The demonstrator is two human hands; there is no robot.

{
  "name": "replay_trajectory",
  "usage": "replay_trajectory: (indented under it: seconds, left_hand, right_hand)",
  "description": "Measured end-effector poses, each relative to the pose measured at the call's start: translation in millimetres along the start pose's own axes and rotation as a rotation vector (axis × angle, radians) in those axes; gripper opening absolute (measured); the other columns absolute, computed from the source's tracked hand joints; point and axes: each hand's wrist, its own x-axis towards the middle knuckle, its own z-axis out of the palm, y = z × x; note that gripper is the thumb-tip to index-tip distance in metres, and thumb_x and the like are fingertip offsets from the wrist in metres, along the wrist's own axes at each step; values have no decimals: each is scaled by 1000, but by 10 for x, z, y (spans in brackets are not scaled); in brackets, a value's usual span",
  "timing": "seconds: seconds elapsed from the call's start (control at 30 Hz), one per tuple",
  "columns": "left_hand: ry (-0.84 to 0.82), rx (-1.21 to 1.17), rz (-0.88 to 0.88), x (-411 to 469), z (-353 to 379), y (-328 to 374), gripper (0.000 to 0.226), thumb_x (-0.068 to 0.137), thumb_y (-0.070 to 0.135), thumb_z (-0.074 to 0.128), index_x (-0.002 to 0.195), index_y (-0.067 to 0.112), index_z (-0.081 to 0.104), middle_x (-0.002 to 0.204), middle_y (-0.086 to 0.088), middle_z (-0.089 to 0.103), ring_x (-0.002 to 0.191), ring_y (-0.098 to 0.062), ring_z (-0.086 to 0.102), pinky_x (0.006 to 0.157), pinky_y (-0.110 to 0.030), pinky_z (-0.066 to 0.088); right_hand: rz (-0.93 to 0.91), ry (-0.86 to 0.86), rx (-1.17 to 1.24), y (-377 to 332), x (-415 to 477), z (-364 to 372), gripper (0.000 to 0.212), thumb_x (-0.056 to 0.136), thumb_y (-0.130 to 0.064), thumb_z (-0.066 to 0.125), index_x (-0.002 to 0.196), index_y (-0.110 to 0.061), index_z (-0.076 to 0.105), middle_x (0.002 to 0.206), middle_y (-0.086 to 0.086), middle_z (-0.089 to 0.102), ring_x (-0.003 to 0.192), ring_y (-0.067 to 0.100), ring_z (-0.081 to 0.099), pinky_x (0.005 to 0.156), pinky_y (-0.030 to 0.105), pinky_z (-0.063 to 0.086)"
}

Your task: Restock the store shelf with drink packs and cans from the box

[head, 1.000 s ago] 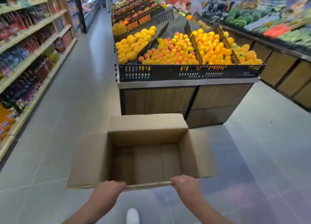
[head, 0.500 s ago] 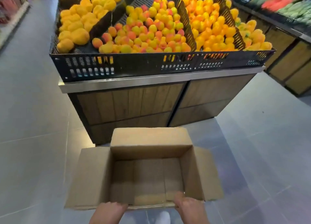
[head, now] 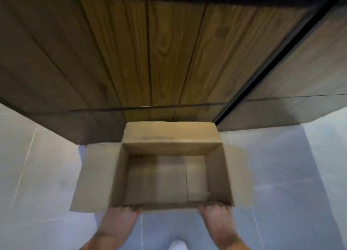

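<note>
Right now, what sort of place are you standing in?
Probably a shop floor, though little shows: a wood-panelled display base, grey floor tiles, and an empty cardboard box held by left hand and right hand.

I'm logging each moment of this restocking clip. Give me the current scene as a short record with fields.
box: open cardboard box, flaps spread
contents: none visible, bare bottom
left hand: gripping the near edge, left corner
right hand: gripping the near edge, right corner
ahead: wood-panelled base of a display stand, just beyond the far flap
floor: grey tiles
also seen: white shoe tip below the box
</note>
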Motion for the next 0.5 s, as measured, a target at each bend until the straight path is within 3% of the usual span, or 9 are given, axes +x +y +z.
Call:
replay_trajectory:
  seconds: [0.03,0.07,0.17,0.23,0.3,0.37,0.43,0.5]
  left_hand:
    - [41,45,12,160,79,22,58,29,13,82,83,33,78,42,-2,59,32,-14,57,31,-22,42]
    - [53,80,5,269,65,13,55,24,8,78,74,31,77,35,-3,51,25,-14,50,28,-18,36]
    - [8,102,-82,662,294,0,53,24,5,82,70,29,74,35,0,50,25,-18,50,30,-18,37]
    - [-4,128,-95,761,335,13,50,35,6,85,79,28,75,43,0,58,34,-21,58,33,-22,44]
    - [-76,121,-90,795,304,48,46,72,10,70,114,30,68,77,-4,73,68,-26,72,57,-32,57]
    - [-123,95,-146,805,316,103,46,97,13,41,139,31,47,113,-6,70,104,-29,68,83,-38,53]
    - [-176,85,-203,801,314,171,46,100,18,37,144,28,41,124,-6,66,113,-28,64,90,-37,51]
    - [-158,44,-254,737,317,182,48,94,22,43,141,25,45,124,-4,66,112,-27,64,90,-36,53]
  right_hand:
    - [-6,-87,24,96,219,154,35,52,-27,93,79,-37,74,56,1,66,50,22,67,44,29,48]
    - [22,-63,19,173,329,270,41,44,-25,97,75,-37,73,48,2,61,42,22,62,39,29,44]
    - [9,-140,-60,302,704,548,38,40,-29,98,67,-39,71,39,0,55,33,20,56,35,23,39]
    - [5,-137,-87,339,813,619,35,44,-29,96,65,-35,68,40,0,56,33,21,58,35,24,41]
    - [-10,-121,-110,352,860,613,30,54,-33,93,73,-34,69,47,1,62,39,22,63,41,26,46]
    - [-37,-142,-44,316,854,583,17,84,-42,71,99,-36,67,78,0,75,72,23,74,62,32,54]
    - [-58,-172,-8,282,827,660,23,98,-40,50,117,-34,61,111,-1,73,108,21,68,86,32,51]
    - [-67,-227,25,218,765,665,34,99,-35,47,131,-31,55,134,-2,61,133,21,50,107,33,39]
